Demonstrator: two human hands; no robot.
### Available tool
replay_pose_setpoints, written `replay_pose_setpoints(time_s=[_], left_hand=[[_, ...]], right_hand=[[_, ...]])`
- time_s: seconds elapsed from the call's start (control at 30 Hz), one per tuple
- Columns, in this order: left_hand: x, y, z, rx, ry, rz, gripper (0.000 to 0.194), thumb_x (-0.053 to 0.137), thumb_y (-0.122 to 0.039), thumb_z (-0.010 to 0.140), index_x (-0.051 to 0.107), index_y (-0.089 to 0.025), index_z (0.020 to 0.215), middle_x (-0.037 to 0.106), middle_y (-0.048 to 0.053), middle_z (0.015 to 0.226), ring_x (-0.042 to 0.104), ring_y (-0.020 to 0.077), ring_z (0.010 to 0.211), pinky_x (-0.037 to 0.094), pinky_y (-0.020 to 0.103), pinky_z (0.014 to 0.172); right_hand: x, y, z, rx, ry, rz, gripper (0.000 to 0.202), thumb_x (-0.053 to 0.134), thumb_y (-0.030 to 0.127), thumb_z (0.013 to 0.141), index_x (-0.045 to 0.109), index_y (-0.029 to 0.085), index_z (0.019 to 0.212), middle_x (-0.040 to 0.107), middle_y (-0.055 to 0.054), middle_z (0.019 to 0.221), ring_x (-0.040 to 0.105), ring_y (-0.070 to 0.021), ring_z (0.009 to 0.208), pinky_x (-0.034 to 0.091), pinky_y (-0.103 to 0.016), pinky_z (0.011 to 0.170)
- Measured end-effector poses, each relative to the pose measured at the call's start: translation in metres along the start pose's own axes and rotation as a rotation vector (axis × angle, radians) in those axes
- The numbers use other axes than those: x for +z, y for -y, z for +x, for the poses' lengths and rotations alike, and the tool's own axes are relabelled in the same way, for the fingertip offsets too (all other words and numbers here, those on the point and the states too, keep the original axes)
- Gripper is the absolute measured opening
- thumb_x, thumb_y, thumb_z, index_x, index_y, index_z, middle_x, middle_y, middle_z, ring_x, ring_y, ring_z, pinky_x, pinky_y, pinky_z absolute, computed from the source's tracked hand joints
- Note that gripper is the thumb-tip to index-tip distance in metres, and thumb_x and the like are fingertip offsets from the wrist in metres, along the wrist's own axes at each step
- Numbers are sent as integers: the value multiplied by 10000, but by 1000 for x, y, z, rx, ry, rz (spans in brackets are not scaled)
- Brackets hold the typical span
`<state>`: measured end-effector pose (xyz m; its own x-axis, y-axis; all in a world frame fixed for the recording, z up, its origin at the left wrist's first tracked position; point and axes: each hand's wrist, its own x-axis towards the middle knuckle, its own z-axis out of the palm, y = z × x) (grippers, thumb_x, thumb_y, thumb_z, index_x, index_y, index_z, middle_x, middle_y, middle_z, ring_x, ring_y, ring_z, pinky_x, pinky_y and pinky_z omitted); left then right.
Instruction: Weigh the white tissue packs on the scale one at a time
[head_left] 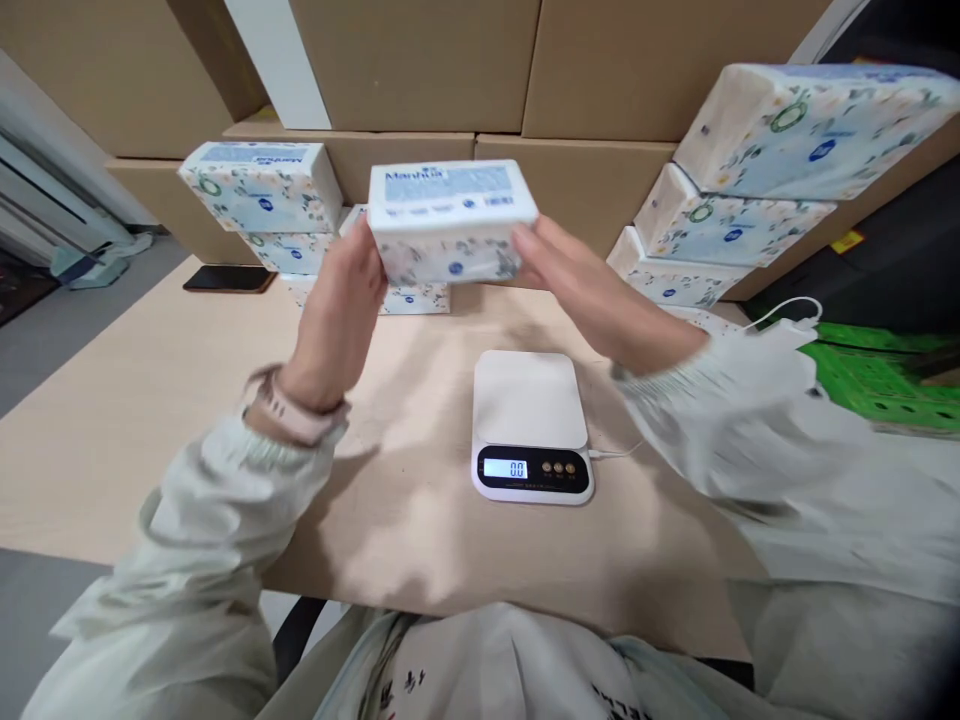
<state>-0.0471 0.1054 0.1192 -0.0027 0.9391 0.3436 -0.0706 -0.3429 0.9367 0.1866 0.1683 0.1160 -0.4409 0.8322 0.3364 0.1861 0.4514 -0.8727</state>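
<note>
A floral, plastic-wrapped tissue pack [450, 225] is held up above the table between both hands. My left hand [345, 310] grips its left end, and my right hand [574, 280] clasps the right end with fingers along the side. Below and nearer to me, a white digital kitchen scale [529, 400] lies on the table, its lit display reading 0.0 and its plate bare. Behind my left hand stands a stack of similar tissue packs [262, 195]. One more tissue pack [416, 299] shows partly beneath the held one.
A taller stack of tissue packs [735, 220] stands at the right. Cardboard boxes [585, 190] line the table's back edge. A dark phone [229, 279] lies at the left. A thin white cable [619, 453] runs from the scale. A green crate [885, 370] sits beyond the right side.
</note>
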Motion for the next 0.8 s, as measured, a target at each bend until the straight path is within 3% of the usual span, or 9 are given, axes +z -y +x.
replay_pose_setpoints(time_s=[0.1, 0.2, 0.33, 0.4, 0.47, 0.6, 0.7, 0.8], left_hand=[[21, 6, -65, -100, 153, -72, 520, 654, -622, 1018, 667, -345, 1458, 463, -43, 1710, 171, 344, 1712, 264, 534, 1417], [33, 30, -105, -177, 249, -81, 649, 695, -519, 1028, 510, -383, 1635, 349, -32, 1778, 230, 332, 1698, 251, 545, 1419], [40, 66, -122, -193, 347, -61, 659, 677, -447, 1055, 446, -412, 1671, 305, -14, 1797, 260, 323, 1690, 252, 555, 1415], [40, 79, -125, -163, 340, 3, 668, 665, -430, 1065, 415, -422, 1684, 292, -6, 1803, 267, 322, 1687, 268, 572, 1404], [37, 89, -127, -102, 251, 81, 636, 656, -425, 1070, 443, -404, 1670, 326, 16, 1790, 318, 324, 1667, 297, 589, 1384], [27, 106, -128, -104, -98, 75, 485, 684, -491, 1035, 643, -310, 1484, 557, 89, 1634, 529, 329, 1520, 451, 588, 1265], [20, 115, -123, -243, -306, -37, 468, 751, -511, 964, 694, -264, 1358, 656, 114, 1509, 652, 297, 1359, 522, 524, 1171], [17, 120, -117, -331, -423, -119, 511, 838, -491, 857, 706, -233, 1278, 705, 122, 1414, 723, 255, 1185, 551, 461, 1097]], right_hand=[[-20, 11, -93, 133, 28, -16, 486, 535, 606, 1064, 584, 424, 1512, 638, 7, 1565, 559, -279, 1519, 508, -558, 1276], [-19, -2, -158, 186, -35, -60, 557, 543, 563, 1069, 488, 427, 1607, 565, -11, 1652, 509, -295, 1569, 469, -587, 1303], [-3, -38, -196, 197, -65, -116, 605, 499, 520, 1093, 378, 410, 1675, 528, -50, 1685, 502, -300, 1567, 453, -625, 1291], [2, -56, -206, 185, -129, -159, 617, 500, 510, 1093, 365, 396, 1684, 535, -68, 1678, 506, -308, 1558, 454, -635, 1276], [2, -71, -213, 135, -286, -219, 612, 524, 511, 1082, 415, 362, 1665, 553, -96, 1658, 525, -331, 1537, 441, -656, 1269], [-7, -91, -223, 10, -632, -277, 535, 517, 502, 1081, 531, 330, 1587, 635, -112, 1557, 656, -340, 1370, 475, -665, 1210], [-12, -94, -223, 10, -729, -230, 481, 496, 502, 1090, 564, 382, 1551, 669, -78, 1501, 693, -325, 1298, 513, -643, 1167], [-11, -92, -221, 46, -734, -181, 459, 496, 507, 1090, 584, 404, 1528, 680, -71, 1486, 698, -320, 1290, 529, -636, 1146]])
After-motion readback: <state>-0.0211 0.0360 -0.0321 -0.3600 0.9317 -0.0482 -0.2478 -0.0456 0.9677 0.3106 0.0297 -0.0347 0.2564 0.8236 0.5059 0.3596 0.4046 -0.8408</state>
